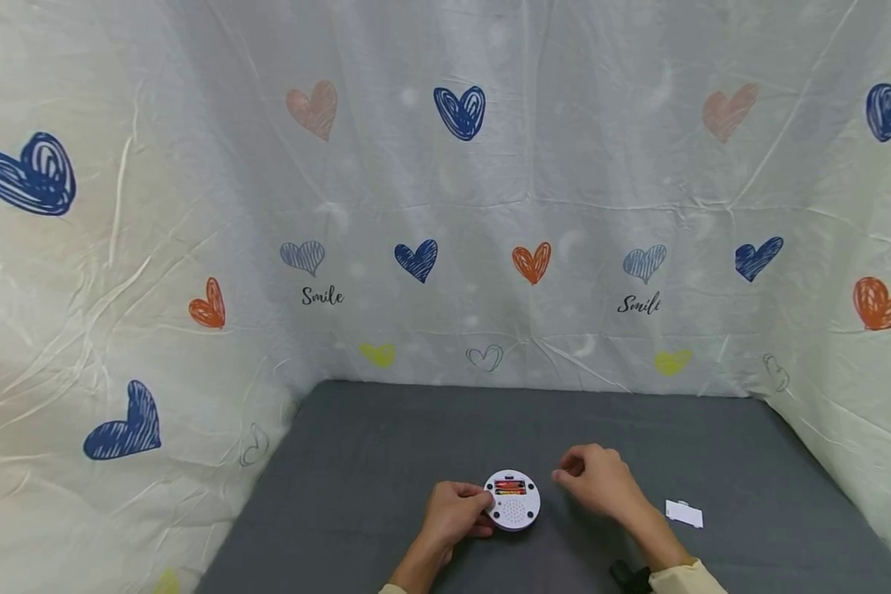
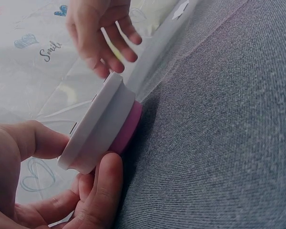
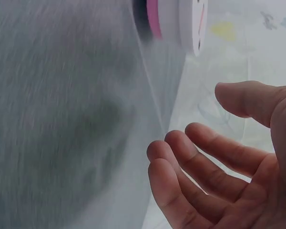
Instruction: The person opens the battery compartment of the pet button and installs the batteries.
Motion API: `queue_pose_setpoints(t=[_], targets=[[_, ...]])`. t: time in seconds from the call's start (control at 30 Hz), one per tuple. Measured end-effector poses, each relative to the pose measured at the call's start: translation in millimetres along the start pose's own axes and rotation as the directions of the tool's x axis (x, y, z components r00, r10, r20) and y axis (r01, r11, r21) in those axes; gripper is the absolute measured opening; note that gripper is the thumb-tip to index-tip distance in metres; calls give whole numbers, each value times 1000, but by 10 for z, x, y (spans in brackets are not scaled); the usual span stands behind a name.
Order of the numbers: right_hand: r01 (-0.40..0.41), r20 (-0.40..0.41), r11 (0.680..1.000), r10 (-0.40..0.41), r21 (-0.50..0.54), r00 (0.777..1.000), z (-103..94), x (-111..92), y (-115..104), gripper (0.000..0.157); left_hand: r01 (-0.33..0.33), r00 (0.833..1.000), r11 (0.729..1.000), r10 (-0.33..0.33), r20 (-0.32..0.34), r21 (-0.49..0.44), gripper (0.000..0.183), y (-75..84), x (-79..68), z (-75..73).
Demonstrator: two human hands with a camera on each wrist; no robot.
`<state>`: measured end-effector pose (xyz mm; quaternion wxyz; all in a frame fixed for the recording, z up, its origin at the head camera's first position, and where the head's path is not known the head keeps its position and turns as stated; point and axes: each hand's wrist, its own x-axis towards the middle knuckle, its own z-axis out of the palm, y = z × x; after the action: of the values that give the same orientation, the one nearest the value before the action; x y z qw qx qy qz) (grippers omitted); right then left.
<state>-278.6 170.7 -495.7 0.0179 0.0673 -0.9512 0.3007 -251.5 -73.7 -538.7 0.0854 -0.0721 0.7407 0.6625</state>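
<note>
My left hand, nearest, pinches the white round device at its edge, thumb over the upper face and other fingers lower down. The device sits between my two hands, pink base toward the grey tabletop, batteries exposed. To its right, a white flat piece lies apart. My right hand hangs just beside the device, fingers loosely bent, thumb apart. Beyond: heart-printed cloth.
</note>
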Motion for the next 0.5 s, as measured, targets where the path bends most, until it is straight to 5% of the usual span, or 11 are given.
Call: queue_pose_setpoints(t=[0.5], targets=[[-98,57,994,100,-43,993,-436,-164,498,20,-15,1000,1000,15,19,-19,22,2,-4,-12]])
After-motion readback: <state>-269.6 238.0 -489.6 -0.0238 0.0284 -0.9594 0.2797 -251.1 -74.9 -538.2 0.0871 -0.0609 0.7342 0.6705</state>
